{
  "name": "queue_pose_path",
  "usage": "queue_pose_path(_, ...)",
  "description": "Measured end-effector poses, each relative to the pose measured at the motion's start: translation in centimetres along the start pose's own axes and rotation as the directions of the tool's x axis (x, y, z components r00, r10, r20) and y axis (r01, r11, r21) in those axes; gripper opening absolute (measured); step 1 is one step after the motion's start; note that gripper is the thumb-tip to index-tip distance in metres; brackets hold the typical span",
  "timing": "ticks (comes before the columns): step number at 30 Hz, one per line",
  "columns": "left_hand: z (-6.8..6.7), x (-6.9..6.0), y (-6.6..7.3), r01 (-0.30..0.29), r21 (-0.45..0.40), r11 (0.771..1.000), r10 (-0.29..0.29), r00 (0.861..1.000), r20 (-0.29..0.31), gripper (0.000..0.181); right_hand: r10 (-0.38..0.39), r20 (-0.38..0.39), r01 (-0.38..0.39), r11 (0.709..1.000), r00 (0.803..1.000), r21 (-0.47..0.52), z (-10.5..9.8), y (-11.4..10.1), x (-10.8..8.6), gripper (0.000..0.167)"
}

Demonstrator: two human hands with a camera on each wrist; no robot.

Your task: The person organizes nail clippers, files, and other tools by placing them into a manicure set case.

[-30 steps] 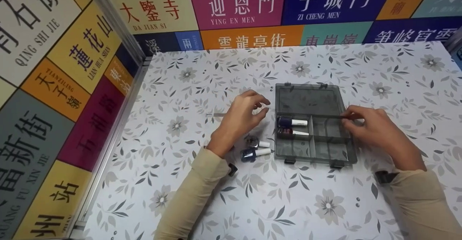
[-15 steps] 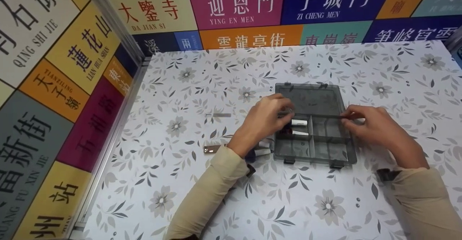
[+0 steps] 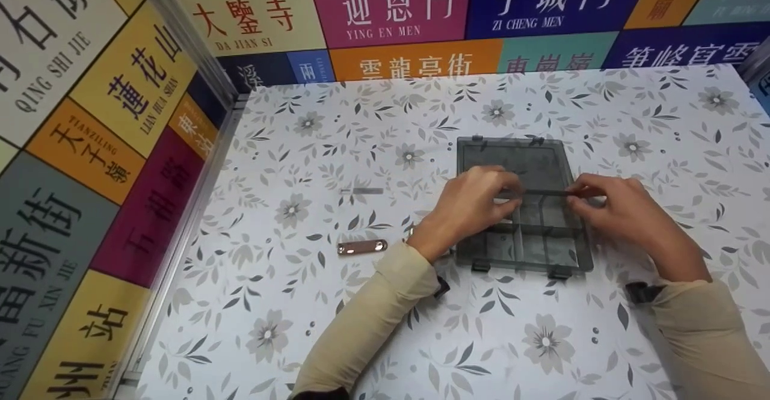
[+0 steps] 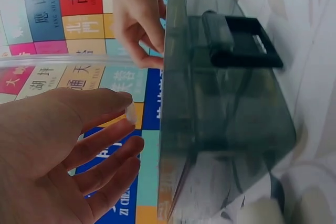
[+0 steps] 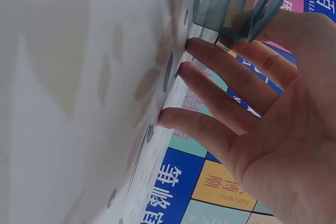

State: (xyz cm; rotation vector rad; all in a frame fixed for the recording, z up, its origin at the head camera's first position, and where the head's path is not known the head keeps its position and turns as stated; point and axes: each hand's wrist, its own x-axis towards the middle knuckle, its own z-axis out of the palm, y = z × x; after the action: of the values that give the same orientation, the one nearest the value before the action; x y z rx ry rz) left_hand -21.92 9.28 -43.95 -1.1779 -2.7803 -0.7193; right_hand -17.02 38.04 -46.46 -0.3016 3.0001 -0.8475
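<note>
A smoky grey plastic compartment box point(image 3: 550, 248) lies with its lid point(image 3: 511, 153) folded back on the flowered tabletop. My right hand point(image 3: 625, 213) grips the box's right edge by the hinge; in the right wrist view the thumb is at the wall and the other fingertips rest on the table. My left hand point(image 3: 475, 204) hovers over the left compartments, fingers loosely bent; the left wrist view shows thumb and fingers apart from the box wall. It hides the nail polish bottles inside the box. Blurred pale caps point(image 4: 260, 211) show beside the box in the left wrist view.
A brown nail clipper point(image 3: 362, 247) lies left of the box, by the left forearm. Farther back is a thin grey strip point(image 3: 364, 190). Printed panels point(image 3: 391, 9) stand along the table's back and left sides.
My left hand has moved right, from beside the box to over its compartments, covering the bottles in it. The nail clipper has come into sight. The right hand stays on the box's edge.
</note>
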Motion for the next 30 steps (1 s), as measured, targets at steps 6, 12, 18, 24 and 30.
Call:
queue_pose_path(6,0.8,0.7,0.6,-0.001,0.005,1.000,0.001,0.999,0.037,0.014,0.016,-0.003,-0.016,1.000,1.000,0.013,0.1,0.0,-0.1,0.014)
queue_pose_path(12,1.7,1.0,1.1,0.005,0.014,1.000,-0.006,0.997,0.076,0.016,0.028,-0.018,-0.027,0.999,0.999,0.020,0.2,0.0,-0.4,0.017)
queue_pose_path(18,2.2,1.0,1.2,0.021,0.038,0.999,-0.024,0.995,0.094,0.019,-0.040,-0.057,0.041,0.999,0.998,0.009,0.4,0.3,-0.4,0.017)
queue_pose_path(24,2.5,1.0,1.2,0.045,0.037,0.998,-0.049,0.992,0.115,0.019,-0.022,-0.041,0.023,1.000,0.999,0.021,0.4,0.1,-0.5,0.019)
queue_pose_path(30,2.5,1.0,1.1,0.059,0.033,0.998,-0.063,0.992,0.113,0.021,0.019,-0.010,-0.018,0.999,1.000,0.034,0.2,-0.2,-0.5,0.023)
